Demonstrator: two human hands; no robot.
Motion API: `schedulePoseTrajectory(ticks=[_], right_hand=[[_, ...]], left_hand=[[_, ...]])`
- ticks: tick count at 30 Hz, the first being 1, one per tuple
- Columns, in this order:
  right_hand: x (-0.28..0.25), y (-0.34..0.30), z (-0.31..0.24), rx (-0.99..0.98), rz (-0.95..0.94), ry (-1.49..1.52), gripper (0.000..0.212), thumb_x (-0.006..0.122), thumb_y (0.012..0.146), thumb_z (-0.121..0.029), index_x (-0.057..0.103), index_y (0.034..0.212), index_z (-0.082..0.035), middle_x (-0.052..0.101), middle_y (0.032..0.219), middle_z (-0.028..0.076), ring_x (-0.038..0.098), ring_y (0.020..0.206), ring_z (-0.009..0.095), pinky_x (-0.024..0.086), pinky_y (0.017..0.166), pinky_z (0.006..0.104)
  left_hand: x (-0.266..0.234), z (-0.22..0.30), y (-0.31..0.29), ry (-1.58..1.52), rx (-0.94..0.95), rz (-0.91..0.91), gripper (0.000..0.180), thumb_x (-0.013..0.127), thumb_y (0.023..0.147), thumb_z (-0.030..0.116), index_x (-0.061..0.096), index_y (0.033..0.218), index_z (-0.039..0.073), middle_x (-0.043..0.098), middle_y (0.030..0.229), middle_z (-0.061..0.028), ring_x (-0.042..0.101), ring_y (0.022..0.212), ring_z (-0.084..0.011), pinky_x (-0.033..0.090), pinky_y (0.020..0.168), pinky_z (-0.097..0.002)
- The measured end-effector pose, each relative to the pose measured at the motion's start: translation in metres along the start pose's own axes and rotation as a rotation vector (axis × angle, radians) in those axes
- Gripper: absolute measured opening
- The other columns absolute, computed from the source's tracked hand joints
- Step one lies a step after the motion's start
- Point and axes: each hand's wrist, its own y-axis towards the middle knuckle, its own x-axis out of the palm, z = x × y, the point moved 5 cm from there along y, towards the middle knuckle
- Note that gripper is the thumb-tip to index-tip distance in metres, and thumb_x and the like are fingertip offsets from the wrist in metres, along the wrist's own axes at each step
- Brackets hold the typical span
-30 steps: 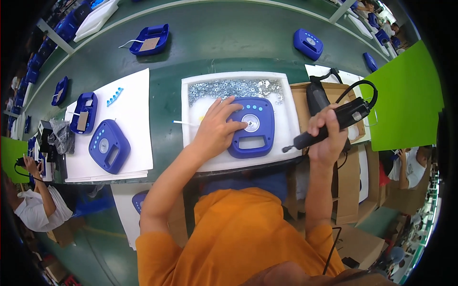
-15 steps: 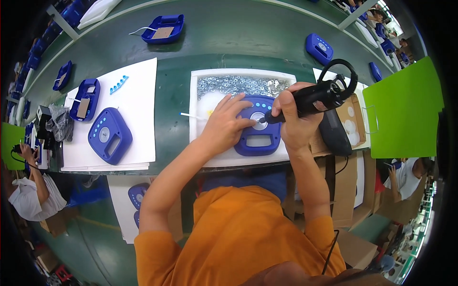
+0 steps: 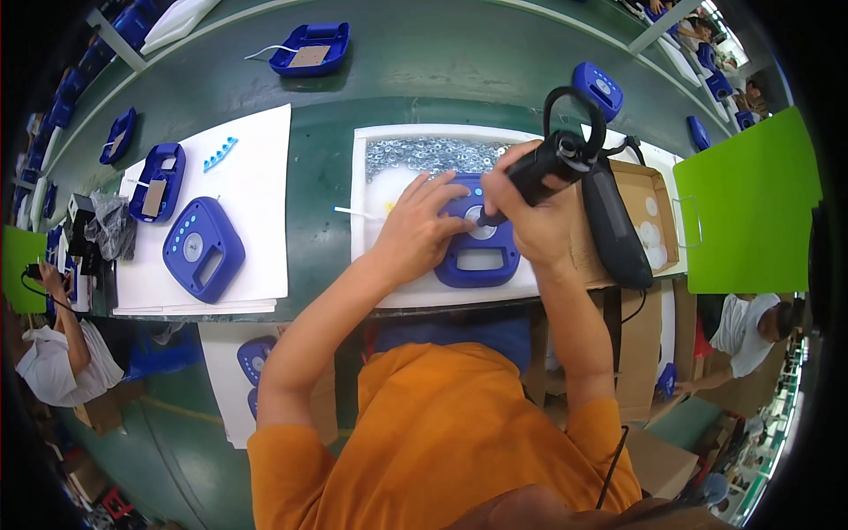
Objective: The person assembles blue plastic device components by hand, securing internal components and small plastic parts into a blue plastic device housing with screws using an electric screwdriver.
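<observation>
A blue plastic housing (image 3: 477,271) with a round silver disc (image 3: 480,223) and a cut-out handle lies face up in front of me. My left hand (image 3: 417,225) rests over its left side, fingers stretched and apart, the thumb reaching to the disc. In my right hand (image 3: 534,212) is a black electric screwdriver (image 3: 541,170), gripped round its body and leaning to the upper right. Its tip end is down at the disc; the bit's contact point is partly hidden by my fingers. Behind the housing, a white foam tray (image 3: 360,163) holds many small metal nuts (image 3: 415,155).
To the left, a second blue housing (image 3: 221,265), an open blue shell (image 3: 166,168) and a blue strip (image 3: 221,155) lie on white board. A black tool (image 3: 614,225) leans by a cardboard tray (image 3: 676,212) at right. More housings sit on the far green surface (image 3: 442,66). Co-workers are on both sides.
The screwdriver's rear end has swung left and my right hand has shifted slightly left; its tip stays at the disc. Housings on the far surface moved slightly right. The right-hand co-worker's arm has lowered.
</observation>
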Motion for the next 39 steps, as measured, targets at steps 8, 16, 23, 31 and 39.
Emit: schedulePoseTrajectory(ticks=[8,16,23,31,39], right_hand=[[0.007,-0.008,-0.007,-0.012,0.112,-0.012,0.020,0.090,0.103,-0.011,0.072,0.103,-0.002,0.073,0.090,0.000,0.068,0.075,0.008,0.053,0.066,0.0244],[0.003,-0.004,-0.005,0.022,0.052,-0.009,0.020,0.090,0.103,-0.011,0.072,0.100,-0.003,0.071,0.083,-0.001,0.067,0.074,0.007,0.052,0.065,0.0240],[-0.002,-0.004,-0.003,0.059,0.013,0.049,0.024,0.091,0.100,-0.006,0.070,0.111,-0.004,0.071,0.087,0.001,0.068,0.073,0.010,0.054,0.066,0.0250],[-0.074,0.028,-0.030,0.006,0.171,0.148,0.027,0.071,0.113,-0.021,0.062,0.133,-0.006,0.071,0.107,0.008,0.071,0.089,0.016,0.059,0.081,0.0341],[-0.188,0.046,0.010,0.490,0.084,-0.767,0.053,0.081,0.106,-0.039,0.065,0.126,0.008,0.078,0.096,0.021,0.080,0.088,0.029,0.063,0.080,0.0429]], left_hand=[[-0.002,0.003,0.001,0.013,-0.005,0.003,0.028,0.076,0.088,0.001,0.090,0.106,0.017,0.069,0.144,-0.0119,0.057,0.153,-0.0400,0.040,0.132,-0.0626],[-0.001,0.001,0.000,0.026,-0.009,-0.010,0.028,0.077,0.089,0.001,0.090,0.108,0.017,0.069,0.146,-0.0126,0.058,0.153,-0.0401,0.039,0.132,-0.0626],[0.000,0.003,0.001,0.029,-0.003,-0.036,0.029,0.077,0.088,0.001,0.090,0.108,0.018,0.070,0.147,-0.0123,0.058,0.153,-0.0403,0.039,0.132,-0.0629],[-0.001,0.001,0.003,0.033,-0.027,-0.032,0.038,0.079,0.085,-0.004,0.091,0.112,0.020,0.073,0.147,-0.0123,0.060,0.152,-0.0429,0.041,0.132,-0.0633],[-0.001,-0.001,0.004,0.043,0.014,-0.028,0.033,0.075,0.089,-0.004,0.090,0.108,0.018,0.073,0.143,-0.0127,0.061,0.151,-0.0419,0.042,0.130,-0.0631]])
